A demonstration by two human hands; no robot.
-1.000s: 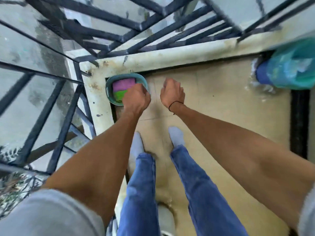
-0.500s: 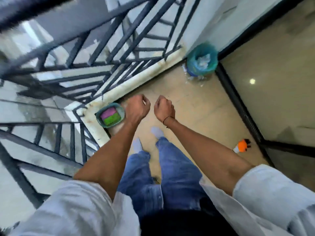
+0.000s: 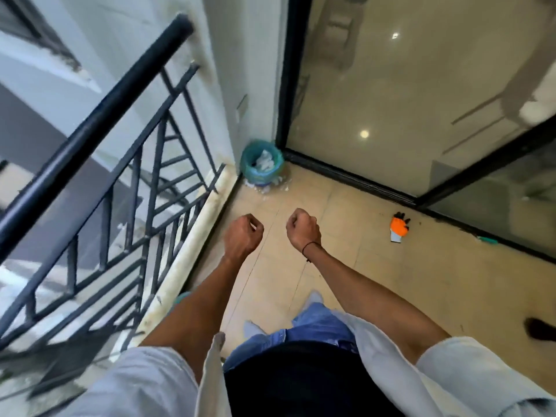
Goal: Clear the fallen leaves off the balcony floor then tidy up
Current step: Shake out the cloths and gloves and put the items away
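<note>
My left hand (image 3: pixel 243 236) and my right hand (image 3: pixel 303 228) hang side by side in front of me over the tan tiled balcony floor (image 3: pixel 331 266). Both have their fingers curled into loose fists and hold nothing. A bin lined with a teal bag (image 3: pixel 262 164) stands in the far corner, with white scraps inside and around its foot. An orange and white glove (image 3: pixel 399 228) lies on the tiles to the right. No leaves show on the visible floor.
A dark metal railing (image 3: pixel 99 164) on a pale kerb (image 3: pixel 192 251) runs along the left. Glass sliding doors in black frames (image 3: pixel 355 179) close off the far and right sides. A teal rim (image 3: pixel 182 297) peeks out behind my left forearm. A dark object (image 3: pixel 538 328) lies at the right edge.
My view has swung up and to the right, from the corner with the teal tub to the bin corner. Both fists stayed curled and level in front of me.
</note>
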